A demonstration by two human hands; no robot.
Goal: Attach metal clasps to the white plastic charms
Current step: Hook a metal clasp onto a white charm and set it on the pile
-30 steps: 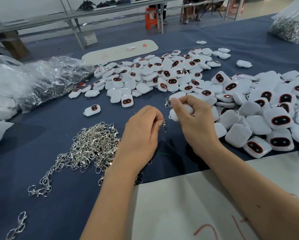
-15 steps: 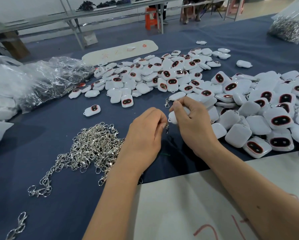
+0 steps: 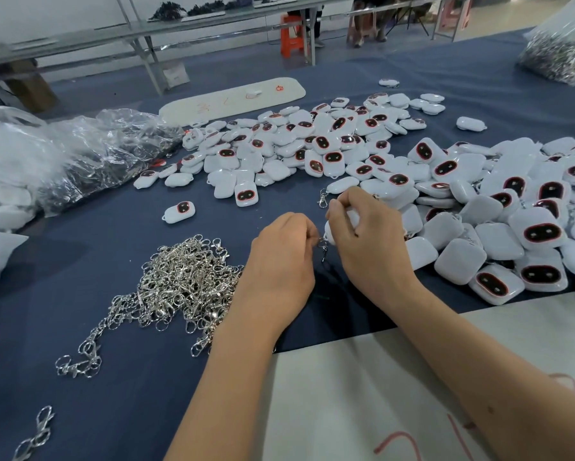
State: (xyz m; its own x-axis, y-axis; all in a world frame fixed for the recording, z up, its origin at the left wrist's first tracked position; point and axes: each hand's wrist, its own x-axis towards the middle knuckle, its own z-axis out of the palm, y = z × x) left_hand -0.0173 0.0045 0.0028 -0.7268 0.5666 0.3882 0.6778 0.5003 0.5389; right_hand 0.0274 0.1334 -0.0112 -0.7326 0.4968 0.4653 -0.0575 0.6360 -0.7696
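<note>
Left hand [image 3: 281, 261] pinches a metal clasp [image 3: 322, 245] hanging just below the white charm [image 3: 341, 224] gripped in the curled right hand [image 3: 366, 241]; clasp's long axis near vertical, both hands equally near. Clasp heap [image 3: 183, 284] lies left, charm pile [image 3: 479, 207] right, on the blue worktop [image 3: 113, 377]. Beyond: plastic bags [image 3: 90, 154], long benches [image 3: 179, 24].

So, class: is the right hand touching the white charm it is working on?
Touching. The head view shows the right hand with its fingers curled round the white charm, no gap between them, while the left hand pinches a metal clasp.
</note>
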